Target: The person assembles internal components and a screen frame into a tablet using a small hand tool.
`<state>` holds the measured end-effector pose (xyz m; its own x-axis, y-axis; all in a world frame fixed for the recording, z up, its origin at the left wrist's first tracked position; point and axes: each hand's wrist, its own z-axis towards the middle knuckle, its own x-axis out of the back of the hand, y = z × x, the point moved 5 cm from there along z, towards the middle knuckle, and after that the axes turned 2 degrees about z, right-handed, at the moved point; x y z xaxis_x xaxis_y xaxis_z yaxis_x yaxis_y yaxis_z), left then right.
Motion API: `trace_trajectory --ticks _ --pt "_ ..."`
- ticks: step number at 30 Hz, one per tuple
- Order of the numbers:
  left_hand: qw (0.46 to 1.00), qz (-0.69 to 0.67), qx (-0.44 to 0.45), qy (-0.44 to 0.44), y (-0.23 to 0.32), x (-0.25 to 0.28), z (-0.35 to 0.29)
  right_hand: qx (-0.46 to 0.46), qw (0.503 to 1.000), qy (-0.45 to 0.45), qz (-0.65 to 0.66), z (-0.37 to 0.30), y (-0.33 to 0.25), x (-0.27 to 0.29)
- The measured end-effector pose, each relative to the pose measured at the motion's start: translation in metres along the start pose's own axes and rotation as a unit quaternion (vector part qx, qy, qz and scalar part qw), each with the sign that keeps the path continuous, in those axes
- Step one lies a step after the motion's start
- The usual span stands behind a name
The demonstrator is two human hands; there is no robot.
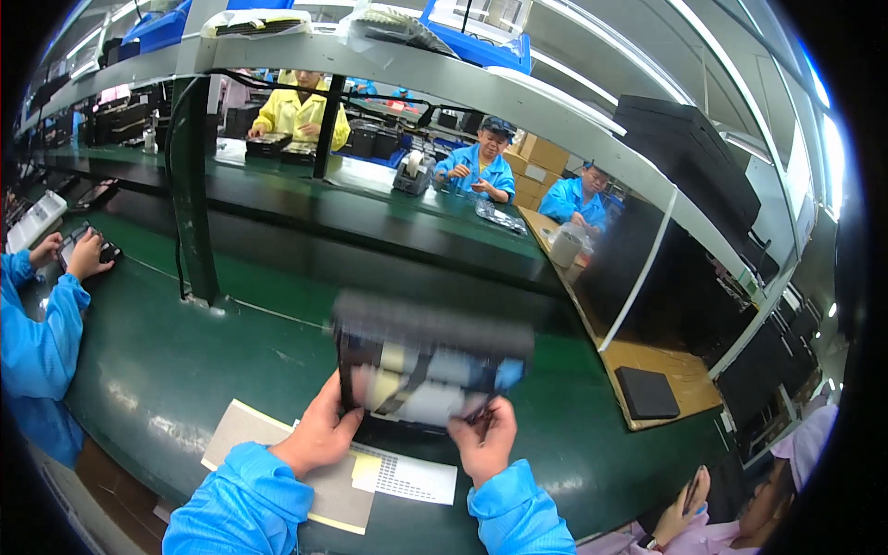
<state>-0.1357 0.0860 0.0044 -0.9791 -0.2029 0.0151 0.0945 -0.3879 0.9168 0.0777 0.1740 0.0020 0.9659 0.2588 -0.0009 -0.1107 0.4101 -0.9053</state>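
Both my hands hold up a black boxy device [430, 324] over the green bench, tilted toward me. It is smeared by motion, so its exact kind is unclear; its glossy front mirrors patches of white, yellow and blue. My left hand [324, 433] grips its lower left corner, thumb in front. At the lower right corner, my right hand [486, 439] pinches the edge between thumb and fingers. Under my hands lie a beige backing sheet [342, 504] and a white sheet with rows of small dark labels [416, 476], with a pale yellow piece on it.
A metal frame post [192, 203] rises from the green bench [148, 370]. Beyond runs a dark conveyor strip [277, 236]. Right, a black flat box [646, 393] rests on a cardboard-covered ledge. A co-worker's hands [85, 254] work at left; another person's hand [684, 509] is lower right.
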Motion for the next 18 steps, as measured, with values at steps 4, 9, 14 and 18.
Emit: trace_trajectory --ticks 4,9,14,18 --pt "0.989 0.146 0.013 -0.012 -0.031 0.013 -0.005 0.041 0.968 -0.135 -0.205 -0.009 0.005 -0.015" --pt "0.999 -0.014 0.022 -0.024 -0.015 -0.004 0.0 -0.06 0.992 -0.069 -0.081 -0.011 0.025 -0.008" --pt "0.994 0.078 -0.003 -0.071 -0.005 -0.009 -0.007 -0.087 0.995 -0.053 -0.016 -0.007 0.021 -0.006" --pt "0.997 0.048 0.026 -0.046 -0.01 -0.011 -0.012 -0.122 0.984 -0.122 -0.034 -0.005 0.026 -0.013"
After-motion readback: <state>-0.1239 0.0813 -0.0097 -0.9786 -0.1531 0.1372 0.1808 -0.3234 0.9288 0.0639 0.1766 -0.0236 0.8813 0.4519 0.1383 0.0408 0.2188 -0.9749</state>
